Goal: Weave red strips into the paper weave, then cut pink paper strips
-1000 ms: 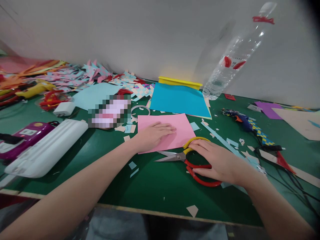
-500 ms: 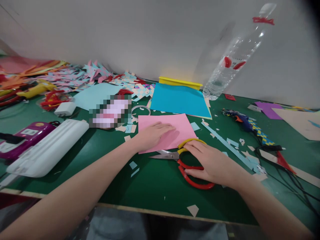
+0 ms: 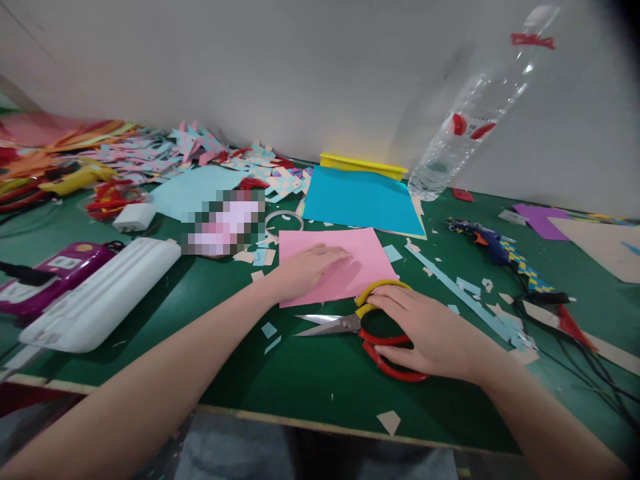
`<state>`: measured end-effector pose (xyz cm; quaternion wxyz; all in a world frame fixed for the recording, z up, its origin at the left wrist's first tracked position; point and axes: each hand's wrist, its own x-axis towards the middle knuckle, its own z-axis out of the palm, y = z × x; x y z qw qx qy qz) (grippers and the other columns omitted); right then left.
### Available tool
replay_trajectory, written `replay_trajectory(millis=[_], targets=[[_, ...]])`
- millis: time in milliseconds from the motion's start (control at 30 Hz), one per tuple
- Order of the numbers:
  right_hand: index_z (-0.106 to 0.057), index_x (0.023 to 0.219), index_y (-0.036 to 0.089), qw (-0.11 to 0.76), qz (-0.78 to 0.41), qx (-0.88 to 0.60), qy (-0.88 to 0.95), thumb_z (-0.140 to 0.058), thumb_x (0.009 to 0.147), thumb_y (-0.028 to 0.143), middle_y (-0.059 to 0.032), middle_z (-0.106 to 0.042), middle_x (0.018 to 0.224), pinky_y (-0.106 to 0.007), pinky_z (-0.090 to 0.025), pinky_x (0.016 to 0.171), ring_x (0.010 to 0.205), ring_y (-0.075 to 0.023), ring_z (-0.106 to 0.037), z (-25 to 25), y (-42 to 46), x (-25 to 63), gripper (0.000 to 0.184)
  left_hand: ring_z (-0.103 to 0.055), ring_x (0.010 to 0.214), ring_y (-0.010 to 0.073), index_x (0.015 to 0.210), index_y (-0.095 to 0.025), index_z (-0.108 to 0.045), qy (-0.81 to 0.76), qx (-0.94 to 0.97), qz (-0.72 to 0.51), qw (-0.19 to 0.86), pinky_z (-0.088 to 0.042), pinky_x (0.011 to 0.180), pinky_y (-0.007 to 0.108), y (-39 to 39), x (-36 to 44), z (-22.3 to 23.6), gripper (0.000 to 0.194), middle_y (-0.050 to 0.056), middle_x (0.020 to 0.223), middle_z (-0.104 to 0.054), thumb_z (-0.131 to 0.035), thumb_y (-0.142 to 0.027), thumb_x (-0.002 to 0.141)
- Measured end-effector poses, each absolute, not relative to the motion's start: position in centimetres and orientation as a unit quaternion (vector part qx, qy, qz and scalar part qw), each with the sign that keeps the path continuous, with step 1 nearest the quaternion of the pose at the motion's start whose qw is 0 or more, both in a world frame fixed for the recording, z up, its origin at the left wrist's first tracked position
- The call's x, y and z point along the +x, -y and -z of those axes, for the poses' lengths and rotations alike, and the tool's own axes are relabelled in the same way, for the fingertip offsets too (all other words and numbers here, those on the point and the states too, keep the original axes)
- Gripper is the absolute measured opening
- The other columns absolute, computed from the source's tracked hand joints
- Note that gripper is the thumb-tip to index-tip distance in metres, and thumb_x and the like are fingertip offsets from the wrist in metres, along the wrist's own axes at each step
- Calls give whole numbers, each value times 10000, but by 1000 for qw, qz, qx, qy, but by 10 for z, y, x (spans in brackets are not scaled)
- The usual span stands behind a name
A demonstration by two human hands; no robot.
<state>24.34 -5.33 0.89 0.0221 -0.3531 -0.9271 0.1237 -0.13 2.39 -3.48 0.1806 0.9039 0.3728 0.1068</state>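
Pink paper lies flat on the green table, with my left hand spread over it, fingers stretched out to the right. My right hand holds scissors with red and yellow handles, its fingers in the loops. The blades are parted and point left, just in front of the paper's near edge. Behind the pink sheet lies a stack of paper with a blue sheet on top. A tape-like ring rests by the pink sheet's far left corner.
A plastic bottle leans against the wall. At left are a phone, a white power bank-like block and a purple device. Paper scraps and a blue strip lie around; cables run at right.
The scissors have shifted slightly toward me, and their blades now show fully, clear of the pink paper's near edge. My left hand stays on the paper.
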Motion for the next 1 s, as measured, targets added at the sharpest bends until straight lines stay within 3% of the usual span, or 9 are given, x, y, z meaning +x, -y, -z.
replay_trajectory(millis=[300, 1000], targets=[[-469, 1277, 184, 34, -110, -381, 917, -537, 831, 452, -128, -557, 1271, -441, -498, 906, 1149, -284, -537, -9, 52, 257, 525, -395, 1298, 168, 1367, -229, -369, -403, 879, -133, 219, -358, 1044, 343, -26, -5, 39, 617, 20, 1431, -425, -246, 6, 810], [-462, 1285, 203, 18, -110, -395, 912, -539, 826, 470, -112, -553, 1272, -424, -505, 888, 1129, -274, -547, -6, 50, 261, 536, -405, 1289, 165, 1356, -207, -396, -403, 879, -134, 216, -347, 1051, 324, -25, -5, 39, 563, 27, 1419, -439, -246, -29, 842]])
